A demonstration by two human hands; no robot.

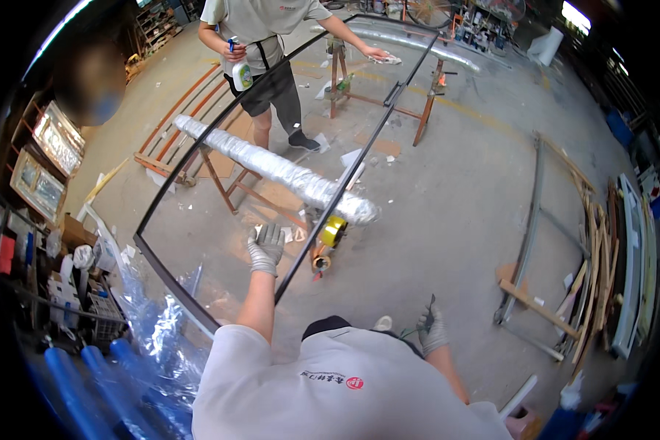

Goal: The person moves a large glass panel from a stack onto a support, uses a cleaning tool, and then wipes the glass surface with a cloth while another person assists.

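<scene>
A large glass pane in a dark frame lies across wrapped supports in front of me. My left hand, in a pale grey glove, lies over the glass near its close end with the fingers stretched out. Pale scraps show by its fingertips; I cannot tell whether they lie on the glass or beneath it. Low on my right side, away from the frame, my gloved right hand is closed around a thin dark tool with a narrow tip. Its exact kind is too small to make out.
Across the frame a person holds a spray bottle and presses a white cloth to the glass. A plastic-wrapped beam supports it; yellow tape hangs at the trestle. Wood strips lie right, blue rolls left.
</scene>
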